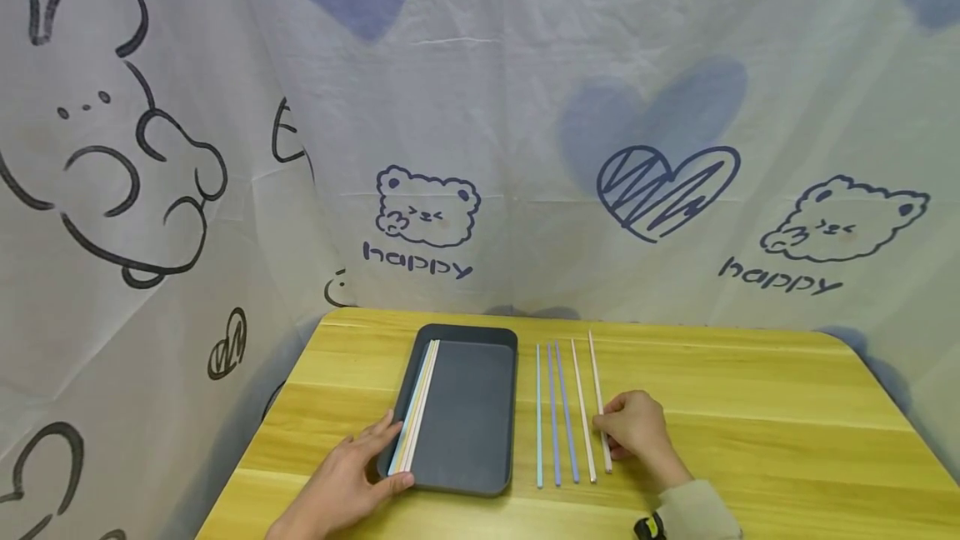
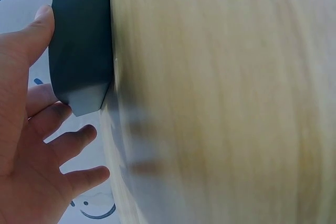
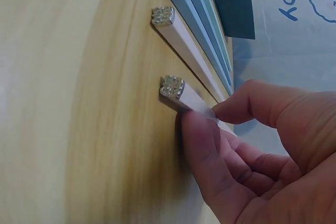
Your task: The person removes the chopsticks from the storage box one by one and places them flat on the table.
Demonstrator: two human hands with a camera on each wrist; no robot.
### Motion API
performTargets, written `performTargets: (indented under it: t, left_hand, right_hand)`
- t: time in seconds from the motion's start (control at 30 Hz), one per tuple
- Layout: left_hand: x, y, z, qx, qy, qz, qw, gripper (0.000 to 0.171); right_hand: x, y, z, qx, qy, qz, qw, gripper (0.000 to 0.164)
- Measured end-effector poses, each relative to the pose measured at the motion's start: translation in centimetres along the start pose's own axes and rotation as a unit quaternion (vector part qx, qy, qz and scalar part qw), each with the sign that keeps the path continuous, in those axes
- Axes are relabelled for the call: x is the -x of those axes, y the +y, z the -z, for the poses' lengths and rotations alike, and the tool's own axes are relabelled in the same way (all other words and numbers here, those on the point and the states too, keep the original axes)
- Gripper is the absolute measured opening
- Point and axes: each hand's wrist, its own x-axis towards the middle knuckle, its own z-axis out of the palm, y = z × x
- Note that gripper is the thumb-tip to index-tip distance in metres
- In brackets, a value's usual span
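My right hand [image 1: 637, 423] pinches a pale pink chopstick [image 1: 596, 373] between thumb and fingers near its near end. The right wrist view shows that chopstick's sparkly square end [image 3: 172, 86] low over the table. Left of it lie another pale pink chopstick [image 1: 582, 411], two purple chopsticks [image 1: 566, 415] and a light blue chopstick [image 1: 539, 415], roughly parallel. My left hand [image 1: 348, 473] rests on the near left corner of a dark grey tray [image 1: 468, 415], fingers spread, thumb at the near rim. Several blue, yellow and whitish chopsticks [image 1: 417, 407] lie along the tray's left side.
The yellow wood-grain table [image 1: 787, 423] reaches out to the right of my right hand. Behind it hangs a pale cloth [image 1: 517, 148] with bear and heart drawings, and it continues along the left side. A dark wrist strap [image 1: 649, 527] sits at my right sleeve.
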Motion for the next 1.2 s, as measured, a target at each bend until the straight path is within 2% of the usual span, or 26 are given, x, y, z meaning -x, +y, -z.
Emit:
performTargets:
  t: [0.27, 0.6, 0.8, 0.87, 1.0, 1.2]
  left_hand:
    - [0.0, 0.1, 0.0, -0.004, 0.001, 0.001, 1.0000, 0.081]
    - [0.0, 0.1, 0.1, -0.008, 0.001, -0.005, 1.0000, 0.083]
    - [0.1, 0.0, 0.0, -0.011, 0.004, -0.007, 0.9999, 0.083]
    - [0.1, 0.1, 0.0, -0.010, 0.005, -0.006, 0.9999, 0.083]
    - [0.1, 0.2, 0.0, -0.009, 0.004, -0.008, 0.9999, 0.082]
    - [0.0, 0.1, 0.0, -0.009, 0.000, -0.008, 0.9999, 0.082]
  right_hand:
    - [0.3, 0.0, -0.1, 0.028, 0.013, 0.011, 0.999, 0.007]
    - [0.3, -0.3, 0.0, 0.028, 0.017, 0.003, 0.999, 0.009]
    - [0.2, -1.7, 0.2, 0.060, 0.030, 0.036, 0.997, 0.014]
    - [0.3, -2.3, 0.0, 0.044, 0.024, 0.037, 0.998, 0.015]
    - [0.3, -3.9, -1.0, -0.023, 0.002, 0.030, 0.999, 0.015]
    - [0.7, -6.3, -2.7, -0.077, -0.023, 0.028, 0.996, 0.015]
